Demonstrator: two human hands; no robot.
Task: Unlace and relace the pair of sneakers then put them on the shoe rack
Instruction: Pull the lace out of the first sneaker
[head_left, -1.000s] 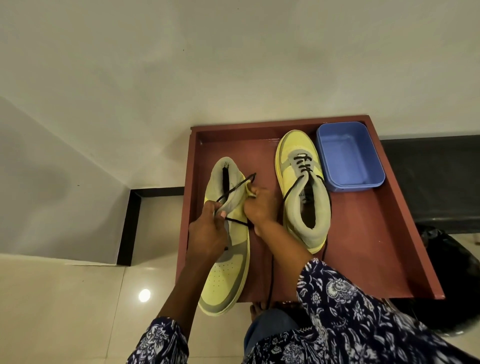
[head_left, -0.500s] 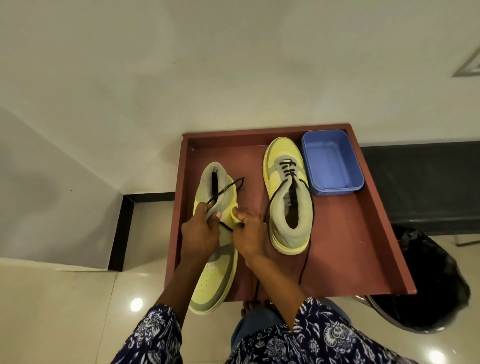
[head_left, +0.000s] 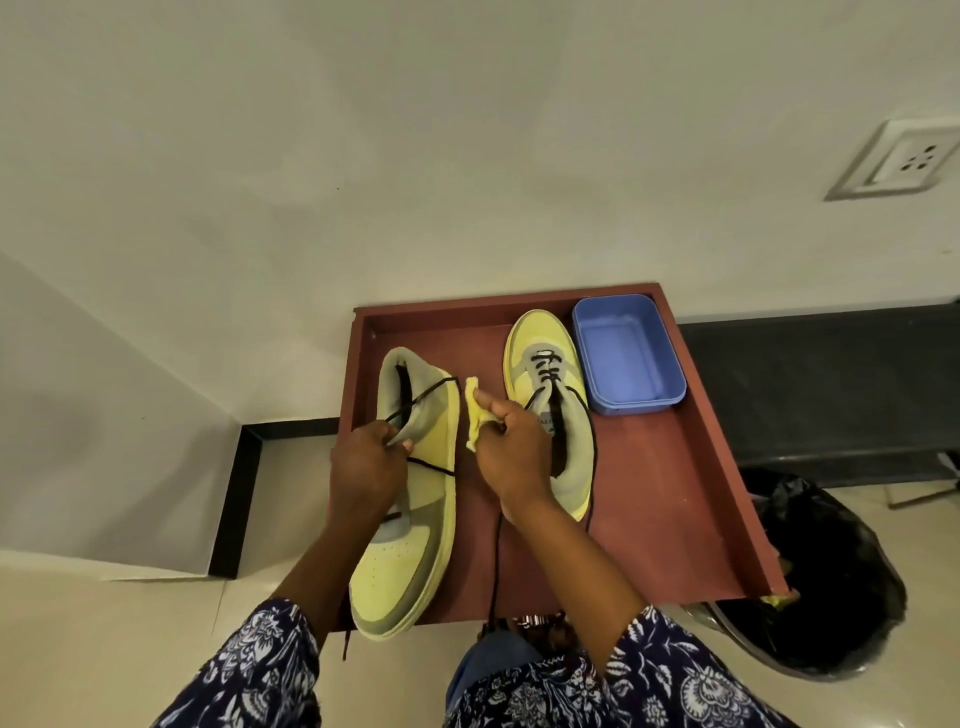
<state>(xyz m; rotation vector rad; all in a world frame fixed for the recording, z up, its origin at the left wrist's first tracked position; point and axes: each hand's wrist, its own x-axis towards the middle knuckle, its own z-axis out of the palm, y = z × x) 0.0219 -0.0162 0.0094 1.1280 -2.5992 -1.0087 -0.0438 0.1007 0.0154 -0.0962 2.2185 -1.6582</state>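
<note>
Left hand (head_left: 366, 467) curled round the grey tongue of the near sneaker (head_left: 410, 499), pinching it together with a run of black lace (head_left: 423, 397). Right hand (head_left: 511, 457) gripping a small yellow piece (head_left: 474, 415) between thumb and fingers, just beside that shoe's collar; hard to tell whether a flap of the upper or something separate. Near sneaker lying with toe toward the body, overhanging the front edge of the red-brown tray (head_left: 675, 493), lace mostly pulled out and one end dangling past the edge. Second sneaker (head_left: 553, 410) standing toe-away farther right on the tray, partly laced at the toe end only, loose ends trailing down toward the front.

Likely trouble from here: overhanging toe tipping the near shoe off the tray if the left grip eases; dangling lace ends catching under a sole or tangling with the other shoe's lace, since both run close together near the front edge; a hard tug on the tongue dragging the lace crooked through its eyelets.

Blue plastic tub (head_left: 626, 353) touching the second sneaker's outer side, at the tray's far right corner. Pale wall behind, with a socket plate (head_left: 904, 161) upper right. Glossy tiled floor (head_left: 104, 649) below, dark skirting, and a black-lined bin (head_left: 821, 582) beside the tray's right corner. Floral sleeves at the bottom of the view.
</note>
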